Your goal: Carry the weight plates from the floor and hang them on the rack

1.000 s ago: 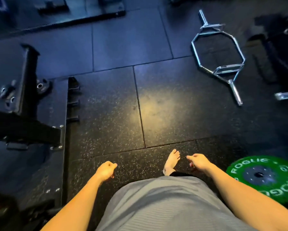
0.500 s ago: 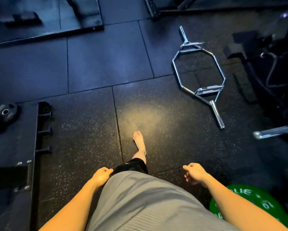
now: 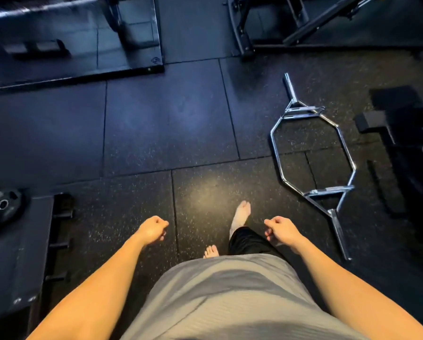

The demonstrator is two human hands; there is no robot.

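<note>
My left hand (image 3: 152,230) and my right hand (image 3: 282,230) hang in front of my hips, fingers loosely curled, holding nothing. A small black weight plate (image 3: 3,204) shows at the left edge, beside a low black rack base (image 3: 16,253) with short pegs (image 3: 58,245) along its side. My left hand is well to the right of that plate and rack. No green plate is in view. My bare right foot (image 3: 241,213) is stepped forward on the rubber floor.
A chrome hex bar (image 3: 313,163) lies on the floor right of my right hand. Dark machine frames stand at the back right (image 3: 291,25) and far right (image 3: 406,133). A mirror or platform edge (image 3: 83,74) runs along the back left.
I have walked forward: the green plate at lower right has dropped out of view, the hex bar sits nearer, and the rack base has slid down the left side. Both hands stay empty.
</note>
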